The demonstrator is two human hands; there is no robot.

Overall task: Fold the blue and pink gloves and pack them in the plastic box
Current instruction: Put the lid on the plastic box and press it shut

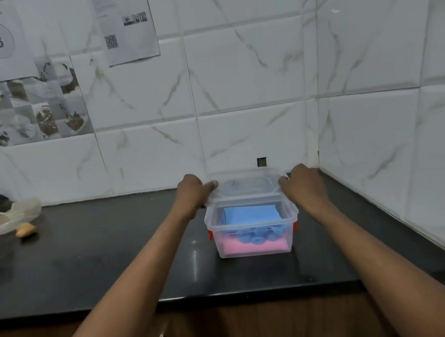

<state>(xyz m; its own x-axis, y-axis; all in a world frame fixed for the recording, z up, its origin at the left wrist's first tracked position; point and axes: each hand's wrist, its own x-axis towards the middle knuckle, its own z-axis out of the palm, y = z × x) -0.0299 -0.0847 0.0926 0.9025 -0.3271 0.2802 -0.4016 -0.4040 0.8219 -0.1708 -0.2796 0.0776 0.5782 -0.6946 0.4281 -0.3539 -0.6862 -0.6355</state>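
My left hand (192, 191) and my right hand (303, 183) grip the clear lid (246, 186) at its left and right edges. The lid sits tilted above the far rim of the plastic box (253, 249). The box rests on the black counter (102, 261). Inside, the blue glove (250, 214) lies folded on top of the pink glove (250, 245). Red latches (210, 235) flank the box sides. A crumpled plastic bag (6, 217) lies at the counter's far left.

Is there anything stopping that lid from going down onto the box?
Nothing visible. Both hands, left hand and right hand, hold the clear lid above the box's far rim. The blue gloves and pink gloves sit below the rim.
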